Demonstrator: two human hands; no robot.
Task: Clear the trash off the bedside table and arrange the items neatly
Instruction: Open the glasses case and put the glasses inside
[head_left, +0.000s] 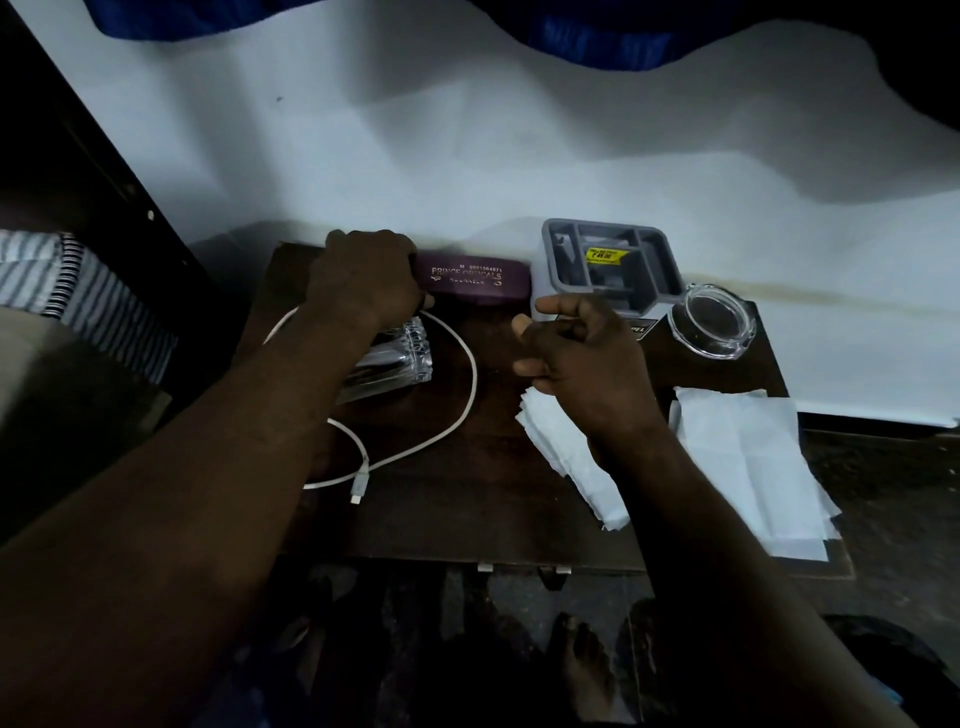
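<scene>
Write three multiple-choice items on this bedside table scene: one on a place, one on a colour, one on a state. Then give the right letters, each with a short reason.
1. Where does the glass ashtray sit?
A. right of the grey organizer tray
B. on the tissues
C. left of the spectacle case

2. What colour is the spectacle case?
A. green
B. purple
C. white

3. What is the left hand doing?
A. pulling the charging cable
B. resting flat on the table
C. gripping the end of the spectacle case

Answers:
1 A, the ashtray stands at the tray's right corner.
2 B, the case is purple with gold lettering.
3 C, the fingers wrap the case's left end, while the cable lies loose.
</scene>
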